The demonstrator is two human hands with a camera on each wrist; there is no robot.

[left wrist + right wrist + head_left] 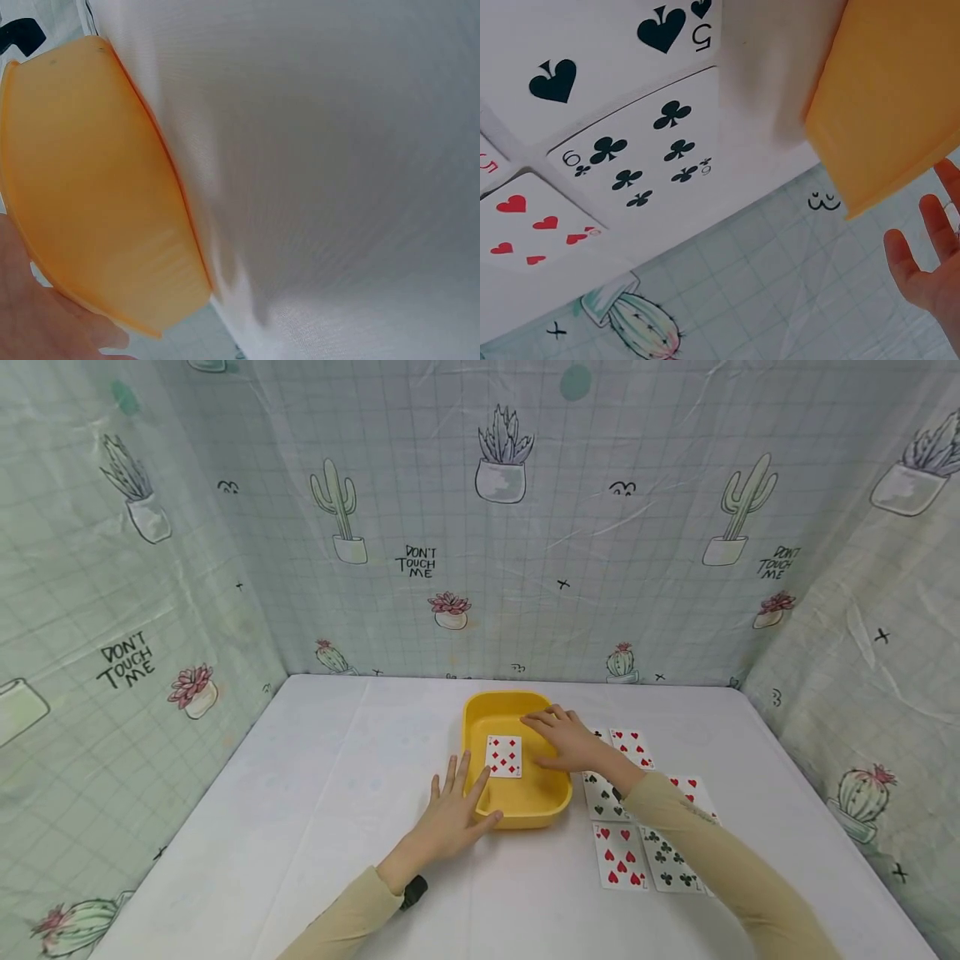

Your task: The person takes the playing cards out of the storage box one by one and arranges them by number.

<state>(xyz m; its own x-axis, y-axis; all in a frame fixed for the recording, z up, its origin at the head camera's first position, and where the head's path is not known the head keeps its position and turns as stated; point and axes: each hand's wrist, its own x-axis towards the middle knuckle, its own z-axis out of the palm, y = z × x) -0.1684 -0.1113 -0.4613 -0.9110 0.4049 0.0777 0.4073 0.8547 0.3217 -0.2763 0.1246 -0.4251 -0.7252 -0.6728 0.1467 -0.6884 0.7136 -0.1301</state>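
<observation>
A yellow tray (555, 806) stands mid-table with one red diamonds card (504, 756) lying face up inside. My left hand (454, 810) lies flat with straight fingers against the tray's near-left rim; the left wrist view shows the tray's outer wall (90, 180) close up. My right hand (566, 737) hovers over the tray's right side, fingers spread and straight, holding nothing; its fingertips (922, 262) show beside the tray's edge (889, 97). Playing cards lie face up right of the tray, among them a hearts card (619, 855) and a clubs card (671, 860).
A white cloth (300, 793) covers the table. Cactus-print curtains (450, 527) wall in the back and both sides. The right wrist view shows a spades five (592, 60), a clubs six (641, 157) and a hearts card (536, 229). A black wrist device (413, 892) sits on my left forearm.
</observation>
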